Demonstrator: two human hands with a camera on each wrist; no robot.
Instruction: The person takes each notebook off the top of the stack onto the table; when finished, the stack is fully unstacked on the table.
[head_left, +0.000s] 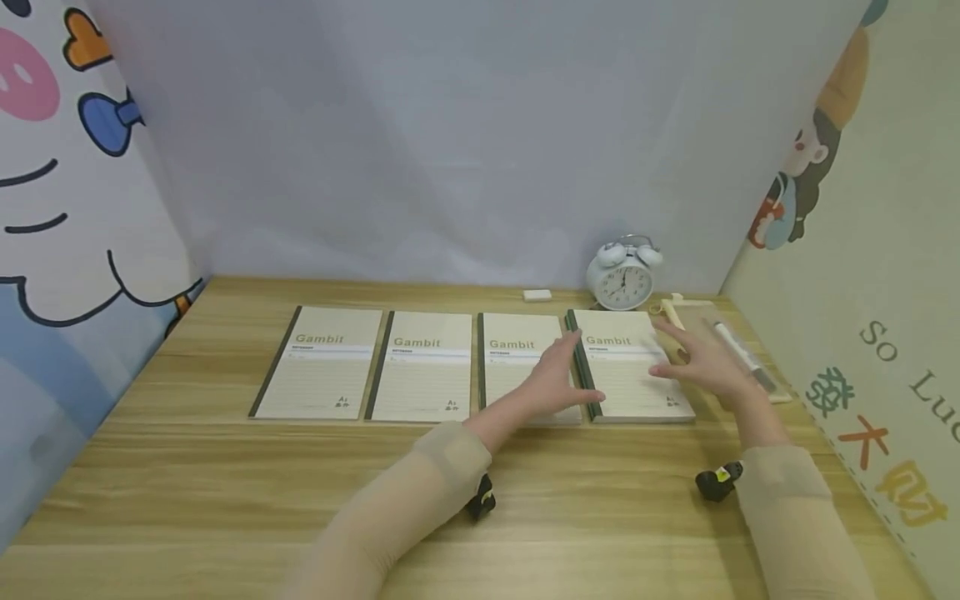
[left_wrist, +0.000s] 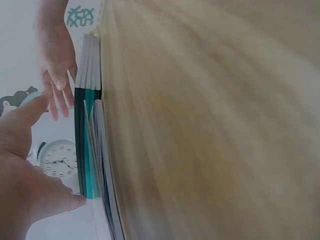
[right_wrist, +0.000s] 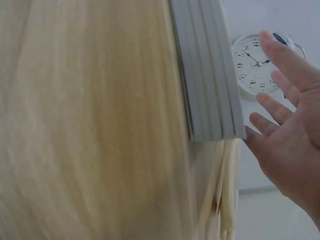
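Observation:
A stack of several notebooks [head_left: 637, 379] with cream covers and dark green spines lies at the right end of a row. My left hand [head_left: 551, 379] is at its spine side, thumb and fingers spread apart, and partly covers the third notebook [head_left: 510, 379]. In the left wrist view the left thumb tip is right at the stacked spines [left_wrist: 89, 145]. On the other side my right hand [head_left: 705, 362] hovers by the right edge with fingers spread. The right wrist view has its fingers beside the page edges [right_wrist: 210, 75] of the stack.
Two more single notebooks, one [head_left: 423, 371] next to the third and another [head_left: 322, 367] at far left, continue the row. Behind stand a white alarm clock [head_left: 624, 282] and a white eraser [head_left: 537, 295]. A marker [head_left: 738, 346] lies on a cream-edged item near the right wall.

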